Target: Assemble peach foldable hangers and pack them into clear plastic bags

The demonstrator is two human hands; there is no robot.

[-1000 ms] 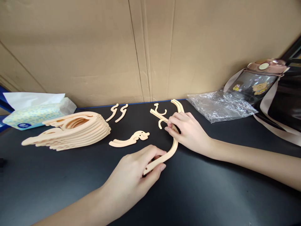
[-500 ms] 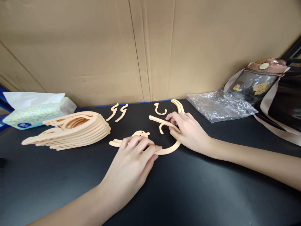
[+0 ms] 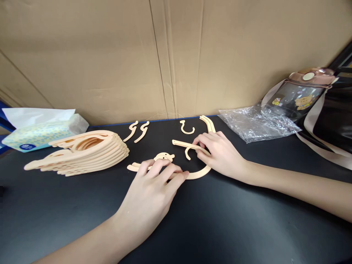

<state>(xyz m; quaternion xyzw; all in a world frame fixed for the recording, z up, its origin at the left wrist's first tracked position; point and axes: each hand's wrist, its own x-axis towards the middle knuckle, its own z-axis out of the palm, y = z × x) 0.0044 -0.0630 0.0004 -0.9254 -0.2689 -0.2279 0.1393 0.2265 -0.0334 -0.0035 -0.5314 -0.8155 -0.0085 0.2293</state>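
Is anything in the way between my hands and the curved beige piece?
Nothing visible is. The left hand lies over one end of the curved beige piece; the right hand covers the other and pinches the beige bar. The contacts are partly hidden. The loose beige parts lie beyond the left hand, partly covered.

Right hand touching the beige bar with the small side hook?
Touching. The head view shows the right hand with thumb and fingers closed on the beige bar, which runs between them.
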